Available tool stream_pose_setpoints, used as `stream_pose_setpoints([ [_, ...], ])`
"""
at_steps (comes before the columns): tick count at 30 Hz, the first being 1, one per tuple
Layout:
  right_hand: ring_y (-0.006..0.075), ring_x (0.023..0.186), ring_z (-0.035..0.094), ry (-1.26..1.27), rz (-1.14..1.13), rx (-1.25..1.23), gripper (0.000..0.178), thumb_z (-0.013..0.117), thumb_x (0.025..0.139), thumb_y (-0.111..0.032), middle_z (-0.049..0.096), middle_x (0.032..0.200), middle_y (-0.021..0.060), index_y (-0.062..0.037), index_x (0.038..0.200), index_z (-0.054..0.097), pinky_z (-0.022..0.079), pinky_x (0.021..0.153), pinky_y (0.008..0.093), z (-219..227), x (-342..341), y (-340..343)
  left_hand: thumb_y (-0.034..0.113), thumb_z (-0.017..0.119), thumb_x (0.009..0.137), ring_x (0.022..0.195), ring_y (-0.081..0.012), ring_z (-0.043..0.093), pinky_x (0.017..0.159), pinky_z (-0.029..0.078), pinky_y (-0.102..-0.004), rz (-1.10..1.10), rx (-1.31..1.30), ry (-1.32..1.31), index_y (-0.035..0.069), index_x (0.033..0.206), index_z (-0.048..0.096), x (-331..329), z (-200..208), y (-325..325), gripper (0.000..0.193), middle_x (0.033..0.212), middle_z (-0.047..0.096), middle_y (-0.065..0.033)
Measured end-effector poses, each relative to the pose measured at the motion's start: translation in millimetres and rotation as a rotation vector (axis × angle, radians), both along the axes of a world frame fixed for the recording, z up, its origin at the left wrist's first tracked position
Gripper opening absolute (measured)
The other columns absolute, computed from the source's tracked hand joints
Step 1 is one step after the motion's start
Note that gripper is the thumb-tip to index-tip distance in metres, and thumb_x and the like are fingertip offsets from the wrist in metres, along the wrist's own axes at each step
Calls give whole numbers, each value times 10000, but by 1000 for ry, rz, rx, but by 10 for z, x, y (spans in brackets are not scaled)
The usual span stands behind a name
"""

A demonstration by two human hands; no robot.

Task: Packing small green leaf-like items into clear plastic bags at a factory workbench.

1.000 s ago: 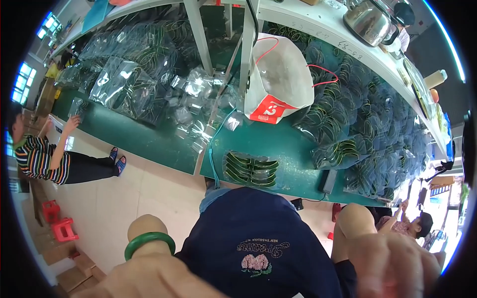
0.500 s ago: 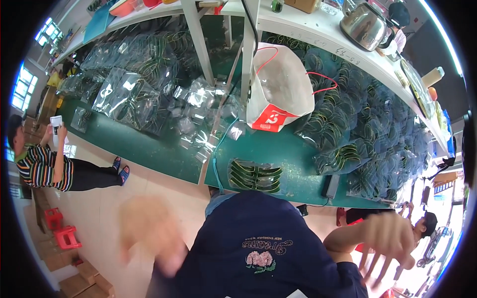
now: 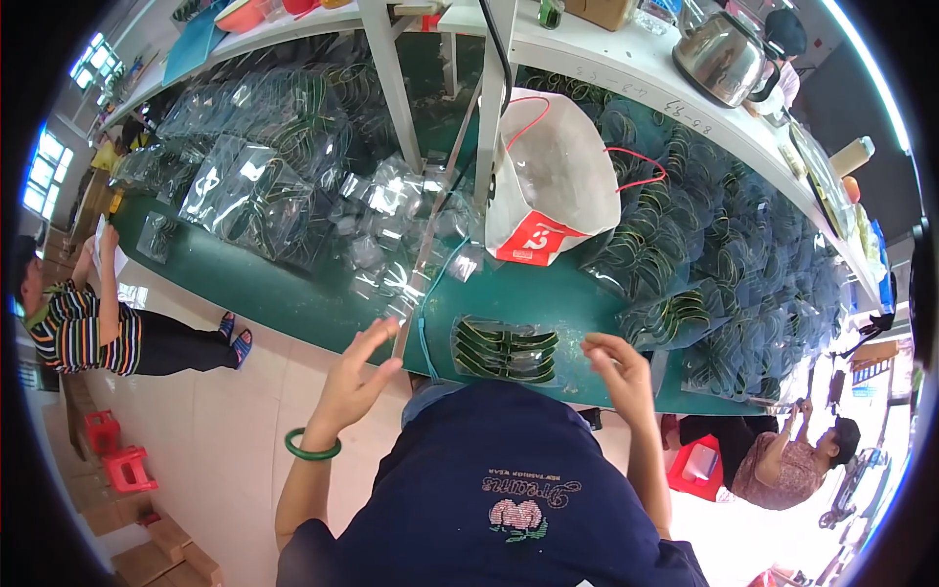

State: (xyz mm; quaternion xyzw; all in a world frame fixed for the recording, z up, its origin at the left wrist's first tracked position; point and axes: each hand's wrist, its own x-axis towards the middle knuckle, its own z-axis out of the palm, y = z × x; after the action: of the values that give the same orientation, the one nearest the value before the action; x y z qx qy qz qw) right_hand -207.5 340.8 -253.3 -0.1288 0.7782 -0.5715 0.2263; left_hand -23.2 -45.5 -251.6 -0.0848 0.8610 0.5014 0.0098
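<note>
I see a clear packet of dark green curved strips (image 3: 506, 350) lying flat on the green worktop (image 3: 577, 298), untouched, between the empty, loosely spread left grip (image 3: 352, 386) and right grip (image 3: 623, 377) of a person in a navy top (image 3: 460, 460), nearer the right.

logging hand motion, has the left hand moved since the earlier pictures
Yes, the left hand has moved forward, toward the near edge of the green table.

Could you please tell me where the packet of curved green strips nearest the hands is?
In the head view, the packet lies near the front edge of the green table, between the left hand and the right hand, nearer the right.
</note>
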Motion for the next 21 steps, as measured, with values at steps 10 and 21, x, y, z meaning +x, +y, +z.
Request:
stream_pose_setpoints([
  [10, 412, 1049, 780, 246, 28, 163, 506, 618, 994, -19, 799, 1139, 216, -94, 1495, 600, 620, 911, 428, -1025, -148, -329, 345, 739, 1034, 1157, -294, 761, 956, 575, -385, 70, -83, 127, 3, 1303, 713, -868, -792, 580, 436, 1238, 776, -213],
  [21, 365, 1304, 651, 909, 303, 176, 422, 882, 873, -245, 746, 1299, 126, -131, 1263, 765, 516, 1087, 515, -230, -116, -586, 129, 679, 1062, 980, -175, 750, 820, 639, -309, 331, 353, 54, -35, 1209, 716, -628, -1086, 932, 223, 1226, 741, -123],
])
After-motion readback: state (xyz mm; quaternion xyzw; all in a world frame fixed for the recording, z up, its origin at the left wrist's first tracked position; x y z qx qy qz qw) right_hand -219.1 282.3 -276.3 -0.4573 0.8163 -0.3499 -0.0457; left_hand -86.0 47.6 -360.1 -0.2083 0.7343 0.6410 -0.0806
